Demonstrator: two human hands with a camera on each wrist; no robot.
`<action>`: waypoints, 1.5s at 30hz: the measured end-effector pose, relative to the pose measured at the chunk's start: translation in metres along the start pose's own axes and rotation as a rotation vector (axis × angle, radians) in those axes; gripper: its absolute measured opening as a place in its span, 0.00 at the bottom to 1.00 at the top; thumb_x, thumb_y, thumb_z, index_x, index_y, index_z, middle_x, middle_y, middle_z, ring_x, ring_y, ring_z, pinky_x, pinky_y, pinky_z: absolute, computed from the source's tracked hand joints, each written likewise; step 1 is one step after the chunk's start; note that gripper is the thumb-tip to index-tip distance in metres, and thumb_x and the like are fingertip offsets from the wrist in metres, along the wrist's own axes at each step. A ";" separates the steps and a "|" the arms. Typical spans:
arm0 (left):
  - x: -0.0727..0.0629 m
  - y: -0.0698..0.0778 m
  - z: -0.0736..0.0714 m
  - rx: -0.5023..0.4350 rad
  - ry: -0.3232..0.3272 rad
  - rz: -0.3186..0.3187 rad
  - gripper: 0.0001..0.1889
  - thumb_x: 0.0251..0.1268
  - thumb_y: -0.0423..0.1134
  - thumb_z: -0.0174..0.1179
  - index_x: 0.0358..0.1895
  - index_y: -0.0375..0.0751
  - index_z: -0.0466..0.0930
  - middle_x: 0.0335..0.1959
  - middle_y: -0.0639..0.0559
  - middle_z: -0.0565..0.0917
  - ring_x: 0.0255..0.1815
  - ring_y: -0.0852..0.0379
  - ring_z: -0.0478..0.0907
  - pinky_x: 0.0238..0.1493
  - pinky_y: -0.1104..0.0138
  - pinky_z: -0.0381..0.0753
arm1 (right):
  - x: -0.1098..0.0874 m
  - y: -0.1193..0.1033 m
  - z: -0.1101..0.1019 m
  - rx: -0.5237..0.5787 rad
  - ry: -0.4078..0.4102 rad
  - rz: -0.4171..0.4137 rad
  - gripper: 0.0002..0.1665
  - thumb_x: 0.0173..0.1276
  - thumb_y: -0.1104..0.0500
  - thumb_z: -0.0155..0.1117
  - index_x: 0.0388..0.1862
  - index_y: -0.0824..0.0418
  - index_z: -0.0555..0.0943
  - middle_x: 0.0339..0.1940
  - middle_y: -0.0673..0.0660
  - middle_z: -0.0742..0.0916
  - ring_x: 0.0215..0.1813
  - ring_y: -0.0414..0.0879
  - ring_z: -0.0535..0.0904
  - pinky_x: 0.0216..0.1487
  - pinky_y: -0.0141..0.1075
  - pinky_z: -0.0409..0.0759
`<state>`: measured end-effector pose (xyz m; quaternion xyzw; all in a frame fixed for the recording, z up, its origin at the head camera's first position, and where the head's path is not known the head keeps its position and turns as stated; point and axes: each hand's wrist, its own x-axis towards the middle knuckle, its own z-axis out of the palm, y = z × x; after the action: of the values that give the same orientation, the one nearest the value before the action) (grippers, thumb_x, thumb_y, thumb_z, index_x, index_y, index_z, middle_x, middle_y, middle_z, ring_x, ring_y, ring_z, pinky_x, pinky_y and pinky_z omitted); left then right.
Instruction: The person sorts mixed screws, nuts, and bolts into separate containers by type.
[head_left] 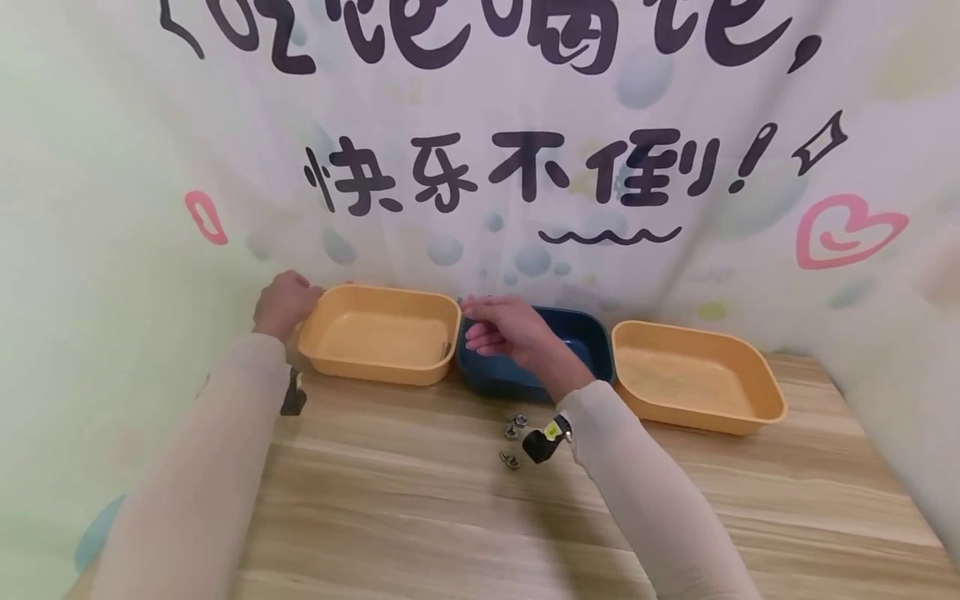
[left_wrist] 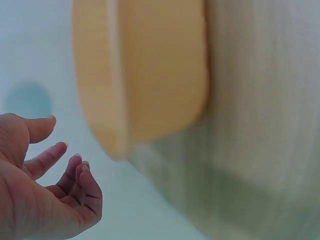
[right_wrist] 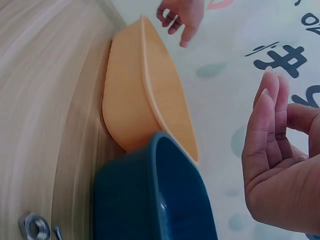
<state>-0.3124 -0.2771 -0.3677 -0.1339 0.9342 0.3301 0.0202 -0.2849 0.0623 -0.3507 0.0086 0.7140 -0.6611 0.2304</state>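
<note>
My left hand (head_left: 285, 302) hovers beside the left end of the left yellow bin (head_left: 375, 371), its fingers loosely bent. In the left wrist view the hand (left_wrist: 55, 190) has a gap between it and the bin's rim (left_wrist: 120, 100), with nothing between the fingers. Over the dark blue bin (head_left: 495, 387) is my right hand (head_left: 510, 329), close to where that bin meets the yellow one. The right wrist view shows this hand's fingers (right_wrist: 262, 130) together and fairly straight, nothing visible in them. A small dark piece (head_left: 446, 350) lies inside the left yellow bin.
Several metal nuts and screws (head_left: 512, 432) lie on the wooden table (head_left: 390, 500) in front of the blue bin. A second yellow bin (head_left: 697, 408) stands at the right. Behind the row hangs a printed cloth (head_left: 450, 100). Black wrist cameras (head_left: 540, 446) sit under the sleeves.
</note>
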 end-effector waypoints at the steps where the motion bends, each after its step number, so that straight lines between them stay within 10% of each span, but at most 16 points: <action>1: 0.000 0.007 0.000 0.008 0.002 0.008 0.30 0.70 0.50 0.47 0.62 0.26 0.65 0.59 0.28 0.72 0.57 0.32 0.70 0.58 0.44 0.71 | -0.003 0.000 -0.003 -0.004 -0.002 -0.002 0.17 0.70 0.50 0.62 0.54 0.54 0.82 0.27 0.56 0.85 0.27 0.45 0.84 0.33 0.33 0.83; 10: -0.014 0.074 0.026 0.010 -0.028 0.198 0.27 0.71 0.48 0.49 0.64 0.31 0.64 0.62 0.32 0.72 0.60 0.36 0.70 0.62 0.46 0.67 | -0.033 0.003 -0.023 -0.029 -0.034 -0.053 0.22 0.73 0.52 0.58 0.61 0.60 0.77 0.24 0.55 0.83 0.25 0.44 0.83 0.32 0.32 0.83; 18: -0.039 0.120 0.067 0.066 -0.166 0.236 0.25 0.69 0.48 0.53 0.59 0.33 0.66 0.57 0.37 0.75 0.54 0.41 0.72 0.58 0.52 0.71 | -0.063 0.013 -0.031 -0.119 -0.050 -0.072 0.14 0.72 0.56 0.60 0.53 0.60 0.81 0.20 0.56 0.84 0.22 0.45 0.83 0.27 0.35 0.82; 24: -0.048 0.126 0.098 0.103 -0.261 0.212 0.20 0.68 0.45 0.53 0.53 0.32 0.67 0.37 0.43 0.73 0.35 0.48 0.73 0.34 0.63 0.72 | -0.078 0.031 -0.029 -0.184 -0.121 -0.053 0.17 0.70 0.57 0.62 0.54 0.62 0.80 0.20 0.57 0.84 0.21 0.46 0.82 0.28 0.37 0.83; 31: -0.047 0.127 0.125 0.073 -0.301 0.219 0.20 0.67 0.40 0.58 0.17 0.43 0.65 0.11 0.54 0.64 0.11 0.58 0.64 0.16 0.69 0.62 | -0.086 0.057 -0.031 -0.339 -0.170 -0.026 0.11 0.69 0.59 0.61 0.48 0.61 0.82 0.20 0.59 0.85 0.20 0.47 0.81 0.30 0.43 0.84; 45: -0.044 0.128 0.134 0.101 -0.295 0.193 0.13 0.61 0.35 0.52 0.19 0.43 0.63 0.11 0.53 0.66 0.11 0.56 0.66 0.15 0.68 0.63 | -0.078 0.108 -0.021 -0.637 -0.137 0.004 0.06 0.68 0.61 0.61 0.36 0.61 0.83 0.13 0.55 0.83 0.14 0.43 0.79 0.20 0.39 0.80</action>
<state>-0.3101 -0.0879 -0.3886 0.0075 0.9450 0.2992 0.1319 -0.1875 0.1185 -0.4256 -0.1070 0.8677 -0.4032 0.2703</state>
